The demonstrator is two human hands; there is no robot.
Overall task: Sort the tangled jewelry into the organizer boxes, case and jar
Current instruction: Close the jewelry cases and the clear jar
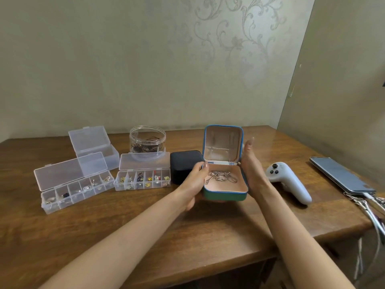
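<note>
Your left hand (192, 180) reached in from the lower left, forearm slanting up across the table (125, 226). Its fingers curled round the left side of the case (225, 193) and the thumb lay over the rim near the hinge, so it gripped the case firmly. Your right hand (251, 163) came in from the lower right with the palm turned inward and flat against the case's right wall. Its fingers were straight, pointing up and away beside the lid (223, 142), pressing rather than clasping.

The case sat between your hands, about mid-table, just right of a dark box (183, 165). Whether its base touched the wood could not be told. It was roughly square, with no clear long axis. The hinge was on the far side, the lid stood nearly upright, and the pale lining faced you. A tangle of thin chains (220, 177) lay in the base.

To the left, the jar (147, 142) stood behind two compartmented organizer boxes (143, 180), their lids raised. A white controller (289, 182) and a phone (339, 176) lay to the right.
</note>
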